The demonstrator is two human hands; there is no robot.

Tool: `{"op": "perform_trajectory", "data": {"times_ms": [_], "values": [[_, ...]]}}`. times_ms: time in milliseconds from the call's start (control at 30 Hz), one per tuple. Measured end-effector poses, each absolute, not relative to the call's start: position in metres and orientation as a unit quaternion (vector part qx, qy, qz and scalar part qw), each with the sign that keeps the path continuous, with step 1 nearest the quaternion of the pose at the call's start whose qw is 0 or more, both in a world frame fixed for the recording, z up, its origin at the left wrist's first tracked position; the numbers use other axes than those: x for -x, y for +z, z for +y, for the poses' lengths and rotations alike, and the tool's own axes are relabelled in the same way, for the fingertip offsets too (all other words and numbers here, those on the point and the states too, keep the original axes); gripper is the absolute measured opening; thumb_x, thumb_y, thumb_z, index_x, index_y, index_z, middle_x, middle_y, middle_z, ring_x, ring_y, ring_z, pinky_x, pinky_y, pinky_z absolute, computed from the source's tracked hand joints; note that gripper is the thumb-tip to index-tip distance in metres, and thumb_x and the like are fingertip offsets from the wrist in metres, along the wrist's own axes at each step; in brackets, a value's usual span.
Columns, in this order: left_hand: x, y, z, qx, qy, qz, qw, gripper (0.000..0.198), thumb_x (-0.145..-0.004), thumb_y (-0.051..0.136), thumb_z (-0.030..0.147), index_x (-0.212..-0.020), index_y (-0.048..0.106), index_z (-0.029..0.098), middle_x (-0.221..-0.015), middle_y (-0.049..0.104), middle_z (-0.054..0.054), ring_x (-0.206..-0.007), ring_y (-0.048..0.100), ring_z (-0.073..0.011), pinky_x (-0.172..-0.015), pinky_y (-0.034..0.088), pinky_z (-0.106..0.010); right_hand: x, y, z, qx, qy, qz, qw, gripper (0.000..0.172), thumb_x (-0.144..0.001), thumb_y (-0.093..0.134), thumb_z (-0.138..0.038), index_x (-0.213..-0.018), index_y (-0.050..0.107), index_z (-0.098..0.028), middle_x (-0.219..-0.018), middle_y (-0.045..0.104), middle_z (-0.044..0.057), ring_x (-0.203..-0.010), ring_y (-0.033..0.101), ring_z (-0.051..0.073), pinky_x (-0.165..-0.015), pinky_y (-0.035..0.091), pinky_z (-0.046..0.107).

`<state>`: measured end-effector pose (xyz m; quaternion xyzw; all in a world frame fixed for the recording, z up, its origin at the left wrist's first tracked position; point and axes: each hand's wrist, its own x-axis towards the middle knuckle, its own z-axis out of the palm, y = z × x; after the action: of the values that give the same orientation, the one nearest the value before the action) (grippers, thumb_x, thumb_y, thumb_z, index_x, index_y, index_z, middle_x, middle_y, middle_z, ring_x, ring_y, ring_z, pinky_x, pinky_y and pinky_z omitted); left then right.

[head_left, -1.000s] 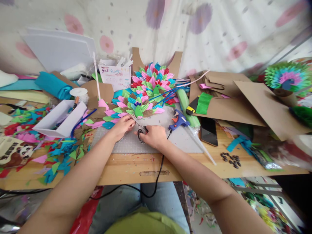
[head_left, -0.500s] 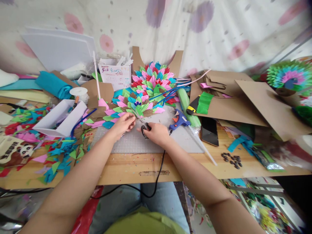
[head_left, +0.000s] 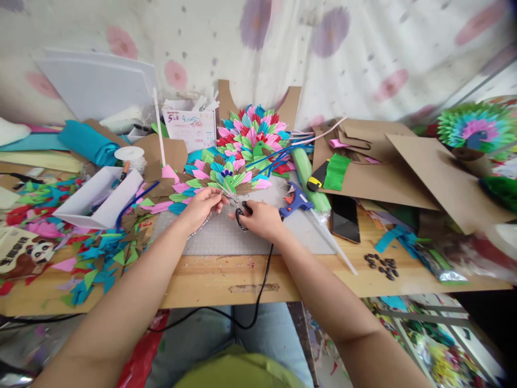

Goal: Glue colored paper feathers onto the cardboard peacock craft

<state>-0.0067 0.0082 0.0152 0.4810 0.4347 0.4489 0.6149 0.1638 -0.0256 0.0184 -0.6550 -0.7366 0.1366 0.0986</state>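
My right hand (head_left: pixel 262 220) is closed round the black handles of a pair of scissors (head_left: pixel 241 211), whose blades point up-left toward the paper peacock fan (head_left: pixel 220 178). My left hand (head_left: pixel 202 207) pinches the fan's lower edge just left of the blades; what sits between its fingertips is too small to name. The fan is made of pink, green, blue and brown folded paper petals and lies on a grey cutting mat (head_left: pixel 226 237). A second, brighter fan (head_left: pixel 252 132) stands behind it against brown cardboard.
A blue glue gun (head_left: pixel 295 198) lies right of my hand, its black cord dropping over the table edge. A phone (head_left: pixel 345 218), cardboard sheets (head_left: pixel 404 167), a white open box (head_left: pixel 99 196), paper scraps (head_left: pixel 92 258) and dark seeds (head_left: pixel 382 265) lie around the mat.
My right hand with the scissors has moved slightly up and right, closer to the fan's base. The left hand has shifted a little upward along the fan's edge.
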Motion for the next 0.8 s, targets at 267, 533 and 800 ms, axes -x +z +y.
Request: {"op": "perform_trajectory", "data": {"times_ms": [267,533,800], "values": [[0.0062,0.0165,0.0047,-0.51,0.423,0.484,0.571,0.015,-0.076,0.059,0.023,-0.083,0.048,0.017,-0.067,0.062,0.001,-0.046,0.053,-0.008,-0.039,0.031,-0.017,-0.1645,0.0181,-0.0257,0.651,0.128,-0.742,0.094,0.047,-0.077,0.043,-0.065,-0.077,0.06,-0.022,-0.078,0.067,0.004,-0.079,0.062,0.02,-0.064,0.04,0.027],[0.0067,0.0162,0.0085,-0.463,0.462,0.44,0.615,0.008,-0.074,0.054,0.018,-0.071,0.047,0.014,-0.059,0.059,-0.002,-0.043,0.039,-0.0039,-0.04,0.02,-0.016,-0.1644,0.0164,-0.0253,0.648,0.129,-0.746,0.076,0.05,-0.076,0.043,-0.068,-0.077,0.061,-0.021,-0.08,0.068,0.005,-0.08,0.062,0.02,-0.063,0.04,0.026],[0.0052,0.0165,0.0044,-0.484,0.447,0.427,0.62,0.006,-0.068,0.055,0.015,-0.068,0.049,0.014,-0.057,0.057,-0.001,-0.043,0.038,-0.0038,-0.04,0.02,-0.017,-0.1621,0.0155,-0.027,0.632,0.126,-0.761,0.077,0.048,-0.076,0.044,-0.067,-0.075,0.06,-0.021,-0.079,0.068,0.004,-0.077,0.062,0.019,-0.061,0.037,0.025]]}}
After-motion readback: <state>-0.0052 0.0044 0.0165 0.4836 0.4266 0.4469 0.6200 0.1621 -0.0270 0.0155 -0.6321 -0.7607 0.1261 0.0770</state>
